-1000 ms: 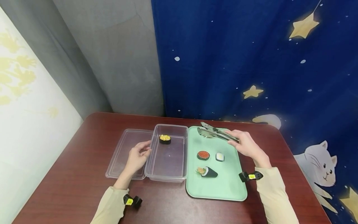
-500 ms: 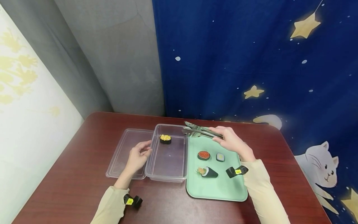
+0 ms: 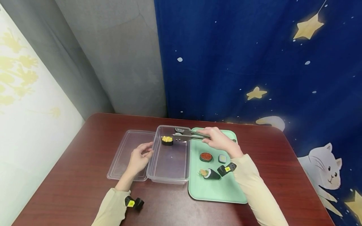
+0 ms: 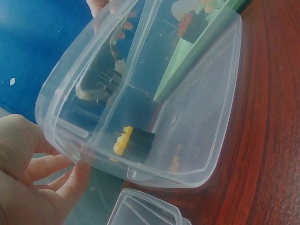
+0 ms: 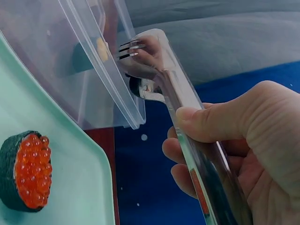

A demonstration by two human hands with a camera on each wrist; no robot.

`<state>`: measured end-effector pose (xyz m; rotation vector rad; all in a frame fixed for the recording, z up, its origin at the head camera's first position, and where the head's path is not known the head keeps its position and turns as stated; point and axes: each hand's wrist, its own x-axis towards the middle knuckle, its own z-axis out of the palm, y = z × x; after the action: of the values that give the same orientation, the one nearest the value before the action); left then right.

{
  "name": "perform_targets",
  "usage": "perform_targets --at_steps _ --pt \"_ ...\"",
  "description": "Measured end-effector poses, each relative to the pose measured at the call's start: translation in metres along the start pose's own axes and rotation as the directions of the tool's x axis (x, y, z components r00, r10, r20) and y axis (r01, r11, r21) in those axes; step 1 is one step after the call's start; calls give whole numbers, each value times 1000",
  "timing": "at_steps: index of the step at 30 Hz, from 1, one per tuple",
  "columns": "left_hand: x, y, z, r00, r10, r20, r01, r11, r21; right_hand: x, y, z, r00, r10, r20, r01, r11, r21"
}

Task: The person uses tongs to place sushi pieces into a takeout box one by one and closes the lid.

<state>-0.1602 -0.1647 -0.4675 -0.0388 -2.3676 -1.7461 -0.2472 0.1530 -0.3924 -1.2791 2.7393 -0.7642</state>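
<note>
My right hand (image 3: 219, 139) grips metal tongs (image 5: 180, 89), one end fork-like and the other rounded. Their tips extend over the far right part of a clear plastic container (image 3: 169, 163); I cannot make out anything between them. In that container, near its far left corner, sits a toy sushi piece with yellow topping (image 3: 167, 140). My left hand (image 3: 139, 158) touches the container's left wall with relaxed fingers. On the green tray (image 3: 217, 191) lie a red roe sushi (image 3: 205, 157), a small white roll with a yellow centre (image 3: 222, 158) and a cone hand roll (image 3: 211, 174).
A clear lid (image 3: 124, 157) lies flat on the brown table (image 3: 70, 169), left of the container and partly under my left hand. The tray stands against the container's right side. Blue and grey curtains (image 3: 198, 62) hang behind the table.
My right hand has moved left with the tongs, from above the tray to over the container. The left hand, container and sushi pieces stay where they were.
</note>
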Motion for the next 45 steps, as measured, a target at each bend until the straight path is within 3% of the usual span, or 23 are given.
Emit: perform_targets --at_steps 16,28,37,45 --pt "-1 0 1 999 40 -8 -40 999 -2 20 -13 1 984 76 161 -65 995 -77" --pt "0 -1 1 1000 22 -13 -22 1000 -5 34 -18 2 968 126 218 -95 984 -149" --pt "0 0 0 1000 -2 -6 2 1000 -1 45 -29 3 944 189 270 -133 968 -214" --pt "0 0 0 1000 4 -3 -4 1000 2 52 -32 4 945 179 275 -109 962 -251"
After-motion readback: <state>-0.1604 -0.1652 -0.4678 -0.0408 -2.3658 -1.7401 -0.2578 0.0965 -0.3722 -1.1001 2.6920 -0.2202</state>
